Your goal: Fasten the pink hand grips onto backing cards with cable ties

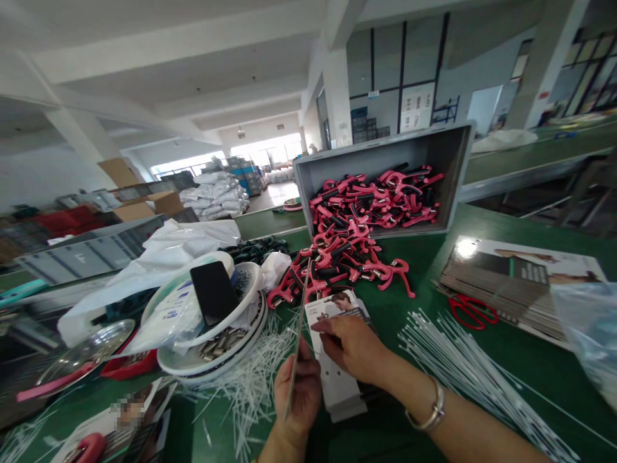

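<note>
Thin, tan-edged rectangular cardboard sheet (299, 328), held upright and nearly edge-on before the left end of the grey plastic crate (380, 140), on the wearer's side of it. The left hand (299, 391) grips its lower part, fingers closed around it. Nearer the wearer than the crate's middle, the right hand (354, 350) bends its fingers over a white printed stack of cards (340, 393); whether it pinches a card cannot be told. Pink-and-black plastic clamps (349, 247) spill from the crate. The sheet should prove light and fairly stiff, yet prone to creasing, and its printed face may be slippery; the best hold is probably by opposite long edges, with light pressure.
</note>
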The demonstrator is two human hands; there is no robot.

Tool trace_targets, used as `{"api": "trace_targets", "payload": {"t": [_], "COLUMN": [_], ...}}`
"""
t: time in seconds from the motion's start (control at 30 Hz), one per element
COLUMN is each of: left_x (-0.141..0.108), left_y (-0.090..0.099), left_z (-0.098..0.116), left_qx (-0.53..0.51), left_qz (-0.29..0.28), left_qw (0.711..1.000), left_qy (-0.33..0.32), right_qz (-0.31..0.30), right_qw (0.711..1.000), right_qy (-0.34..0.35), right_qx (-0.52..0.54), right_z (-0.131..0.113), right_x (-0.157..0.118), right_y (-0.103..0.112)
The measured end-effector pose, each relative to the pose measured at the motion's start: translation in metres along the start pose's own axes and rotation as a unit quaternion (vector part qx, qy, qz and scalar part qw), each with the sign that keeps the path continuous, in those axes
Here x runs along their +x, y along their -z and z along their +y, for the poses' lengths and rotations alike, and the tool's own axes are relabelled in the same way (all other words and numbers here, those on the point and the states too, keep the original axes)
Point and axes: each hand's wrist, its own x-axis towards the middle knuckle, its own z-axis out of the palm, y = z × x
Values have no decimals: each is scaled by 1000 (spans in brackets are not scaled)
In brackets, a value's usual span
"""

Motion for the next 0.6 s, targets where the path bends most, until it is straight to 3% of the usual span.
{"api": "trace_targets", "payload": {"t": [0.33,0.43,0.6], "left_x": [2,2,1], "left_y": [7,7,0], "left_z": [2,2,1], "left_qx": [7,17,43], "left_qz": [-47,-60,-21], "left_qw": [999,998,999], "left_qy": [13,16,21], "right_qz": [4,-23,-43], "right_qw": [999,1000,999], "right_qy": [-43,-17,4], "right_qx": [4,-9,-15], "right_z": [-4,-8,-12], "right_x": [1,1,-1], "right_y": [-3,-1,-1]}}
